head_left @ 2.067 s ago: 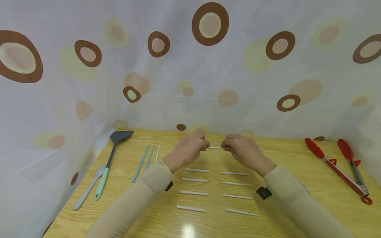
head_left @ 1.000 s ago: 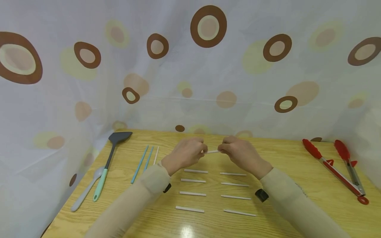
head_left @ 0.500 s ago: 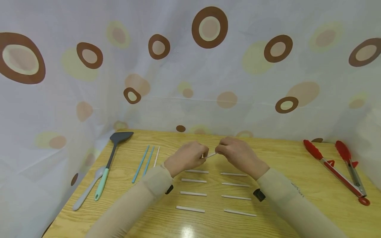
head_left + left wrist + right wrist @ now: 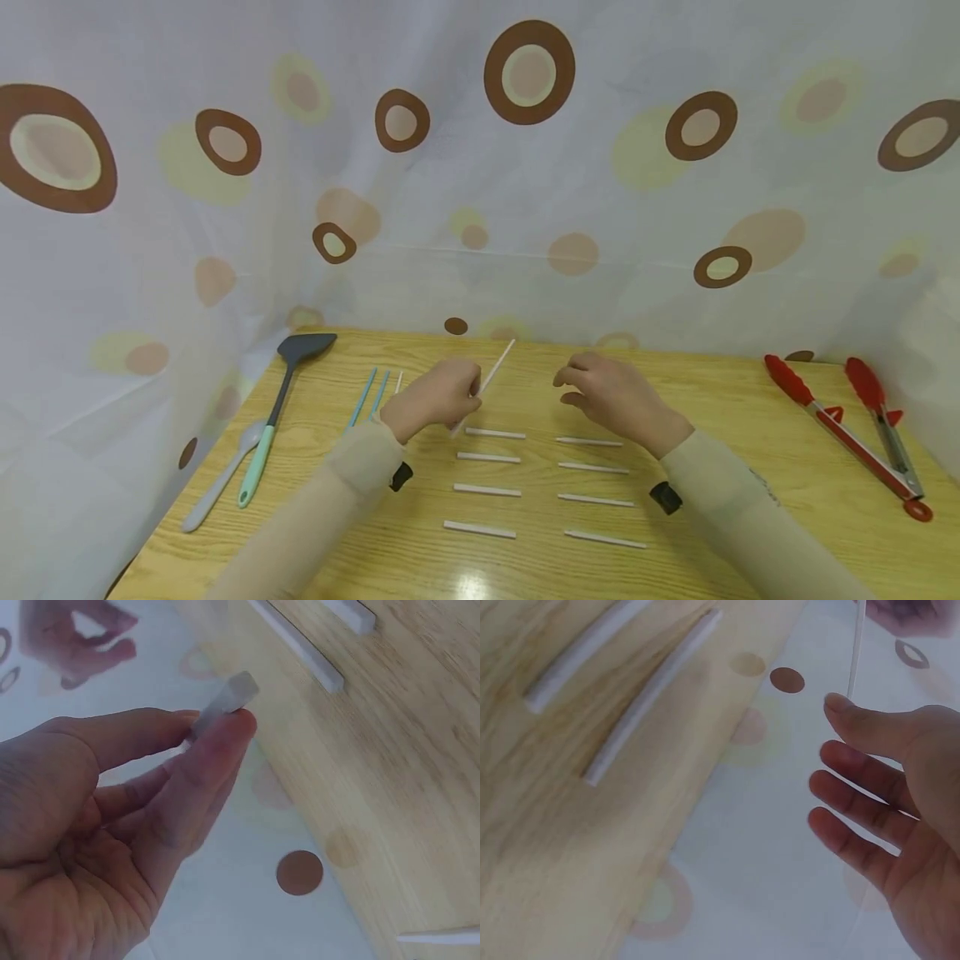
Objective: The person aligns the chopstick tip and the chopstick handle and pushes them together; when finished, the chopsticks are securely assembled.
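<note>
One white stick [image 4: 497, 367] aloft

Left hand [image 4: 438, 393] pinches it, tip toward one o'clock, likely for easy turning. Laid sticks [image 4: 487, 490], at left hand's five o'clock, sit paired, presumably for counting. Right hand [image 4: 611, 396], three o'clock, empty, fingers loosely bent.

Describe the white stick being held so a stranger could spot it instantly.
Find the wooden table. Above it, the person's left hand pinches the white stick. Unlike the other white sticks, which lie flat, this one is held aloft.
</note>
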`<action>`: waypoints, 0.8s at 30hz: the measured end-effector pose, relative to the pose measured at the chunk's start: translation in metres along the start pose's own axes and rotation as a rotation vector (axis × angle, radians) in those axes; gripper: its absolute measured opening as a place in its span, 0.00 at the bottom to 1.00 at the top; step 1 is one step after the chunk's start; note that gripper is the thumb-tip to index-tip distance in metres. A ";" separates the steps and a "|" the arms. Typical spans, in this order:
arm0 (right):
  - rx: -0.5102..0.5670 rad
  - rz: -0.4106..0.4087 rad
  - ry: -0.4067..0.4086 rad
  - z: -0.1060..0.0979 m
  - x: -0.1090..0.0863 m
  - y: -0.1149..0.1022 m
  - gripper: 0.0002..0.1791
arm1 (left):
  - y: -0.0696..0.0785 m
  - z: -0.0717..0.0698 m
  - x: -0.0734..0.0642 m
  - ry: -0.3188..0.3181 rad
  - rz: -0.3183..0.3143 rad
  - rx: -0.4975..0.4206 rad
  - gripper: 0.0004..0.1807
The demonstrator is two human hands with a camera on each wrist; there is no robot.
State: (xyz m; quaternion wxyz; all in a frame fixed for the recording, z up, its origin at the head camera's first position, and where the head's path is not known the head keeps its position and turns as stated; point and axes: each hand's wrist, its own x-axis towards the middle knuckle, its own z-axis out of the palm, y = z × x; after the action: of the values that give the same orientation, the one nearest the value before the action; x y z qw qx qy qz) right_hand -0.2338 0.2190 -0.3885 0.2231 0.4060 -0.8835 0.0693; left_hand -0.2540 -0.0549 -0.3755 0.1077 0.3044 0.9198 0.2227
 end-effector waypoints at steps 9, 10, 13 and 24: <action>0.062 0.113 -0.236 0.007 -0.016 0.004 0.12 | -0.021 -0.002 -0.018 -0.011 -0.177 -0.041 0.26; 0.072 0.123 -0.255 0.007 -0.016 0.004 0.12 | -0.023 -0.001 -0.020 -0.012 -0.195 -0.039 0.25; 0.106 0.147 -0.309 0.006 -0.017 0.004 0.10 | -0.029 0.002 -0.025 -0.018 -0.252 -0.049 0.18; 0.227 0.192 -0.394 0.012 -0.022 0.003 0.06 | -0.044 0.007 -0.033 -0.045 -0.370 -0.076 0.05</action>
State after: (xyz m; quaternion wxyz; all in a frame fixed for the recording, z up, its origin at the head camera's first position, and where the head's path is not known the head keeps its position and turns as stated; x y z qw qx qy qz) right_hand -0.2278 0.2328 -0.4088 -0.0080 0.3484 -0.9310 0.1088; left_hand -0.2480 -0.1044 -0.4001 0.1790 0.1308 0.9483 0.2269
